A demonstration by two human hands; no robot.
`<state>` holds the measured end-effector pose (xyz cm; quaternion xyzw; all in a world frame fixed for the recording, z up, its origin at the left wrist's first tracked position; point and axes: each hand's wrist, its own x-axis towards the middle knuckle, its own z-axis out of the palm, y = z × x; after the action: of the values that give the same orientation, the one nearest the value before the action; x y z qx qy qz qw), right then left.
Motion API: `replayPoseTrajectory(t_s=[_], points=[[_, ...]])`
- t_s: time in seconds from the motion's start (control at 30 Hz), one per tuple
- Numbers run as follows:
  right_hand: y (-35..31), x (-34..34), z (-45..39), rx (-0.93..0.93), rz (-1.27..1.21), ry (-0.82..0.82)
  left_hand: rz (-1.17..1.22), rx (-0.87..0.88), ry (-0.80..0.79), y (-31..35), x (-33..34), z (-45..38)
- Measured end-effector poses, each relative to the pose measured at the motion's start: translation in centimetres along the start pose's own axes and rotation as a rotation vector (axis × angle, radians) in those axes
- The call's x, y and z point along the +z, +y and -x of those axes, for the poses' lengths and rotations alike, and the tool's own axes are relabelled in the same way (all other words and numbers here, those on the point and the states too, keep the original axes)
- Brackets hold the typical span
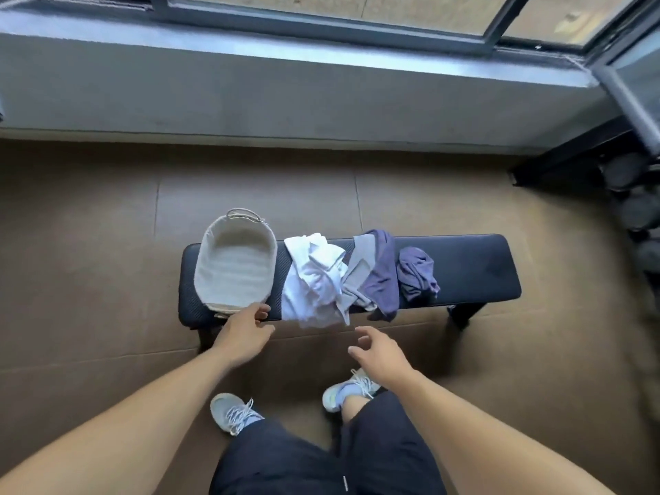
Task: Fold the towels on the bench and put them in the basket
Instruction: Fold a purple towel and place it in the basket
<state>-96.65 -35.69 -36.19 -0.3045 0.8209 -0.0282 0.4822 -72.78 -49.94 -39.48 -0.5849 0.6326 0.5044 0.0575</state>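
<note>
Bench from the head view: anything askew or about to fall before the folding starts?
Yes. The white towel and the purple towel lie crumpled, each hanging over the front edge of the bench. The basket juts past the bench's front and back edges. Both hands, left hand and right hand, hold nothing.

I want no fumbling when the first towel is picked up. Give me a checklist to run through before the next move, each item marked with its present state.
1. Basket holds nothing yet, so there is room for folded towels: ok.
2. Left hand holds nothing, its fingers close to the basket's near rim: ok.
3. Right hand holds nothing, in the air short of the bench: ok.
4. White towel within reach, hanging over the bench's near edge: ok.
5. Towels lying separate: not ok; the white towel, grey towel and purple towel overlap in a crumpled heap.
6. How many towels there are: cannot tell; the bunched purple cloth may be another.
</note>
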Motion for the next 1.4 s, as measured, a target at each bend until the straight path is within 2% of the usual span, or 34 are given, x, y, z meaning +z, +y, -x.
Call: replayPoseTrajectory(t_s=[0.1, 0.23, 0.4, 0.5, 0.63, 0.77, 0.9, 0.97, 1.23, 1.4], points=[[2.4, -1.8, -2.0, -0.014, 0.007, -0.008, 0.092, -0.01, 0.046, 2.4, 2.7, -0.9], [5.3, -4.1, -8.1, -0.085, 0.143, -0.033, 0.175, -0.043, 0.118, 4.5, 7.7, -4.2], [6.1, -4.4, -18.4, -0.263, 0.242, -0.031, 0.233, -0.076, 0.21, 5.0, 14.0, -11.8], [5.0, -3.3, -25.5, -0.377, 0.203, 0.096, 0.196, 0.032, 0.277, 4.7, 17.3, -17.8], [5.0, 0.4, -33.3, -0.55, 0.135, 0.33, 0.109, 0.258, 0.389, 1.7, 21.6, -24.8], [5.9, 4.6, -38.8, -0.753, 0.031, 0.395, -0.081, 0.347, 0.45, -3.1, 26.2, -30.0], [6.1, 6.3, -41.4, -0.883, -0.09, 0.282, -0.176, 0.524, 0.729, -5.0, 28.8, -32.4], [6.4, 5.6, -41.8, -0.875, -0.136, 0.208, -0.144, 0.558, 0.792, -5.2, 29.4, -32.7], [7.1, 5.9, -41.8, -0.841, -0.252, 0.213, -0.057, 0.53, 0.825, -5.5, 29.8, -32.4], [7.2, 6.7, -42.1, -0.859, -0.25, 0.266, -0.134, 0.51, 0.808, -5.8, 30.0, -32.6]])
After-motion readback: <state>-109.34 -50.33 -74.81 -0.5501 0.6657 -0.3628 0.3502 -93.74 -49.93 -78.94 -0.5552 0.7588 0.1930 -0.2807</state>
